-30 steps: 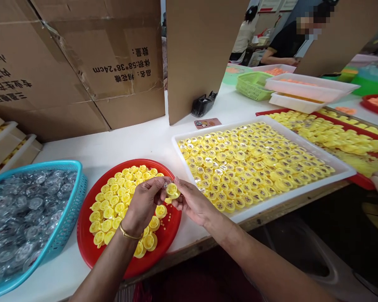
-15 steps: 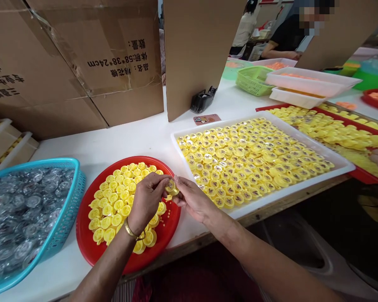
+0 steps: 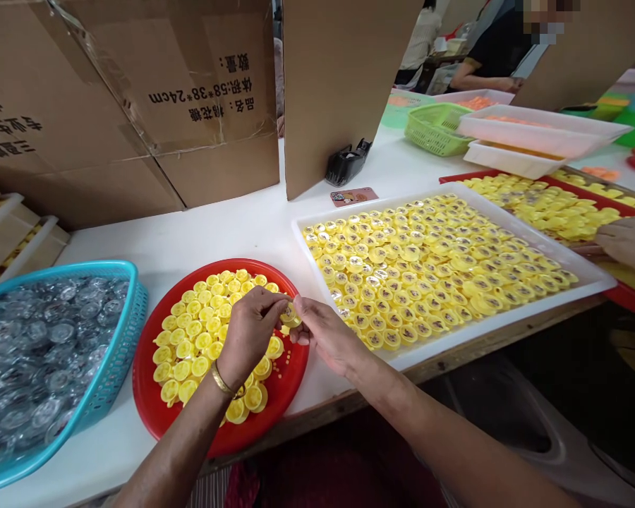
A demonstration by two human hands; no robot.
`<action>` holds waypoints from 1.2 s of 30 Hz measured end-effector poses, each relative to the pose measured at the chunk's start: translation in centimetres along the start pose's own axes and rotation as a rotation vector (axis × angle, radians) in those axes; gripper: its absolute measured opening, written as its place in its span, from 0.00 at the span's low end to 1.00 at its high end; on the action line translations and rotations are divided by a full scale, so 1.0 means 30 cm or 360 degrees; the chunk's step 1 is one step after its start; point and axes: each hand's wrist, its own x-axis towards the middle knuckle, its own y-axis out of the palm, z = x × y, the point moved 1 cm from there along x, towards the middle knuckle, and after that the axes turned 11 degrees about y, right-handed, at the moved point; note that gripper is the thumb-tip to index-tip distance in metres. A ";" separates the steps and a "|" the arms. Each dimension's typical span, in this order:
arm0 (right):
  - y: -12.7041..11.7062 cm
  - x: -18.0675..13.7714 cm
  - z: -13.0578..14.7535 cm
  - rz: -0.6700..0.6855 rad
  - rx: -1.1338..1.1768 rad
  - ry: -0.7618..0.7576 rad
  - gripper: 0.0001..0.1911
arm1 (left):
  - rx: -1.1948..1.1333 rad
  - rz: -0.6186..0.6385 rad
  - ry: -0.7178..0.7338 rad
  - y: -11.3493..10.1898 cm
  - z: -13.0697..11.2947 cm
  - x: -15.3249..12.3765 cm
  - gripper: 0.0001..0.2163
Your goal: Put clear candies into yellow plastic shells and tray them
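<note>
Between my two hands is a small round yellow plastic piece (image 3: pixel 290 317) with a dark picture on its face. The fingers of my left hand (image 3: pixel 248 328), with a gold bangle at the wrist, pinch its left side. My right hand (image 3: pixel 328 335) grips its right side with thumb and fingers. Both hands are above the right part of a red round tray (image 3: pixel 291 374), which holds many similar yellow pieces (image 3: pixel 201 317) lying with their open faces up. To the right, a white tray (image 3: pixel 595 282) bears rows of yellow pieces with dark pictures (image 3: pixel 402 275).
At the left stands a blue basket (image 3: pixel 137 300) full of clear round parts (image 3: pixel 58 339). Cardboard sheets (image 3: pixel 216 162) wall off the back. Near them are a black tape dispenser (image 3: pixel 348 164) and a card (image 3: pixel 353 197). A co-worker's hand (image 3: pixel 629 240) is over a red tray at right.
The view has shifted slightly, so the scene sits a little further right. Both my hands keep hold of the yellow piece. The co-worker's hand at the right has come further into view.
</note>
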 end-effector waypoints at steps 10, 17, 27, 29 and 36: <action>0.009 -0.016 -0.026 -0.0218 -0.0292 -0.0233 0.14 | 0.0042 -0.0129 0.0081 0.037 0.041 -0.052 0.06; 0.025 -0.037 -0.050 -0.0175 -0.0013 -0.0185 0.13 | -0.0181 -0.0032 -0.0135 0.045 0.036 -0.088 0.10; 0.003 -0.040 -0.031 0.0033 0.0651 0.0153 0.12 | -0.0166 -0.0039 -0.0154 0.049 -0.004 -0.127 0.14; -0.008 -0.058 -0.031 0.0016 0.0558 0.0068 0.13 | -0.0077 -0.0010 -0.0132 0.057 -0.009 -0.131 0.15; -0.112 -0.139 0.014 -0.0216 0.0073 -0.0066 0.16 | 0.0143 0.0063 -0.0253 0.043 0.038 -0.131 0.24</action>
